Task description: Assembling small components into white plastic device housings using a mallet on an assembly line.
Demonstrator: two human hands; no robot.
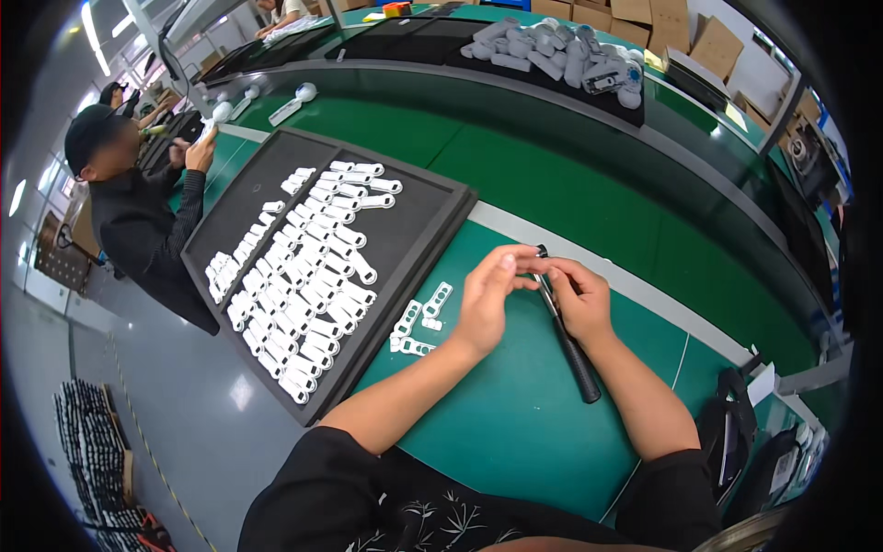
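Green tabletop (515, 442) spreads beneath your forearms in a bright workshop with a grey floor (230, 460). On your side of it, the black-handled tool (575, 363) slants through the space between your hands, its thick handle toward you and its thin shaft running up to a dark end at your fingers. Your left hand (487, 299) reaches in with bent fingers, and your right hand (581, 294) curls in from the other side, so that the fingertips come together over that dark end. You cannot tell from this view whether the grip of either hand is clamped on the tool or on something small.

Just left of your left hand, a few small white pieces (440, 299) lie on the green. Beyond them stands a large black tray (414, 207), bearing rows of white parts (322, 267). Past its far left side, a co-worker in black (138, 212) handles a white item. Ahead of you, across a green belt (515, 175), white devices (570, 60) are heaped on black, with cardboard boxes (635, 11) behind.
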